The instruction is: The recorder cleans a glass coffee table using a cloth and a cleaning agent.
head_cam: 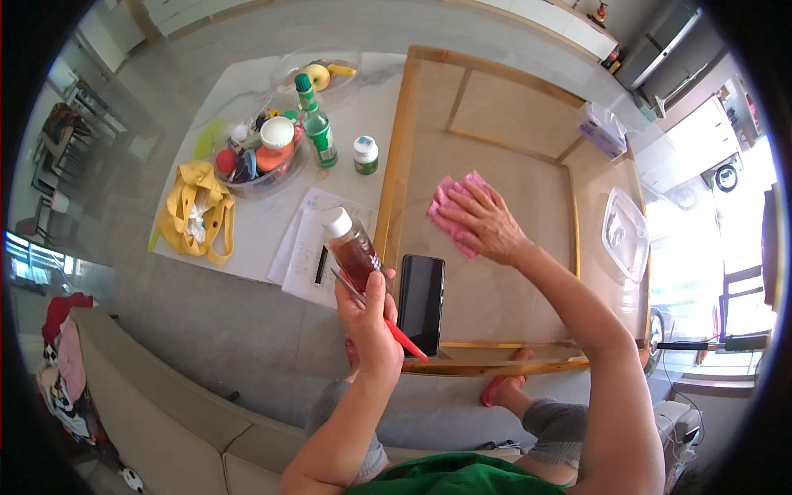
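Observation:
My left hand (371, 328) grips a clear bottle (356, 250) of reddish-brown liquid with a white cap. The same hand also holds a slim red-handled tool (405, 340) with a thin metal end; its middle is hidden by my fingers. My right hand (489, 226) lies flat with fingers spread on a folded pink cloth (455, 204), pressing it against the glass top of a wood-framed table (513, 185). Between the two hands, near the table's front left corner, rests a black smartphone (422, 303) with a dark screen.
On the adjoining white marble-look table (247, 80) stand a green bottle (318, 133), a small pill bottle (365, 156), a basin of odds and ends (253, 185), a yellow bag (192, 210) and papers (309, 247). A tissue box (601, 130) and plastic container (625, 235) line the glass table's right side.

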`<state>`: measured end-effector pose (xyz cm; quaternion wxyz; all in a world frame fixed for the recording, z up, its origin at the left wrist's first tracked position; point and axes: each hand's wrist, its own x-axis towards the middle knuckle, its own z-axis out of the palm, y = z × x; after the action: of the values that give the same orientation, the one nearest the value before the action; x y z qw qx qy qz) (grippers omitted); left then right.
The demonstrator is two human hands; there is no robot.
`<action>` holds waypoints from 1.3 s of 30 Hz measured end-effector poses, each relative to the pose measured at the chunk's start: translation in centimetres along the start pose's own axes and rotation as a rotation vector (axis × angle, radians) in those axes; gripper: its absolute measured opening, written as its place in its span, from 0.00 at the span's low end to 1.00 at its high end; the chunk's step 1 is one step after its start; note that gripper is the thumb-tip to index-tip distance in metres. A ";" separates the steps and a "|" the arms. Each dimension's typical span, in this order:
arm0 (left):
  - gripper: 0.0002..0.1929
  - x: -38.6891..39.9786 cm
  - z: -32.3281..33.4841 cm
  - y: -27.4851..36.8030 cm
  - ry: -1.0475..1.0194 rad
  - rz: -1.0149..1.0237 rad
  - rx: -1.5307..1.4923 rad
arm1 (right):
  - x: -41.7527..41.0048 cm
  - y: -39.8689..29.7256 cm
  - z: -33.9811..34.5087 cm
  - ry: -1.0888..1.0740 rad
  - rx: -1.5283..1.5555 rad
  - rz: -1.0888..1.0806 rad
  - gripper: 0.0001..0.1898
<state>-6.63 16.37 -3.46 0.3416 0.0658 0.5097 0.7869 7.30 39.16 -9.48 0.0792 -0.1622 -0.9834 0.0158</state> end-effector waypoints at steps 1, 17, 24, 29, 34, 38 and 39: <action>0.15 -0.3 -0.1 0.1 -0.008 -0.001 0.002 | 1.4 0.9 0.2 0.097 -0.116 -0.096 0.29; 0.16 -0.4 -0.5 1.1 -0.028 -0.139 0.013 | 17.6 10.6 7.9 0.076 -0.374 0.165 0.29; 0.13 1.0 -0.5 1.5 0.092 0.025 0.002 | 11.0 -3.4 5.2 0.126 -0.081 -0.034 0.27; 0.16 2.0 -1.1 0.7 0.103 0.133 0.033 | 7.0 -2.8 3.7 0.108 -0.069 -0.057 0.27; 0.15 2.4 -2.0 1.3 0.107 0.147 0.042 | 1.9 -3.4 2.8 0.055 -0.057 0.163 0.28; 0.16 2.8 -2.1 2.5 0.100 0.123 0.042 | -5.0 -5.5 2.0 0.017 -0.099 0.320 0.28; 0.17 2.9 -2.2 2.6 0.108 0.119 0.043 | -6.7 -6.4 1.4 0.016 -0.086 0.361 0.28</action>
<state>-11.06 15.84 -2.96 0.2648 0.0609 0.5392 0.7972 11.29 30.98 -11.55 0.0761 -0.3392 -0.9375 -0.0136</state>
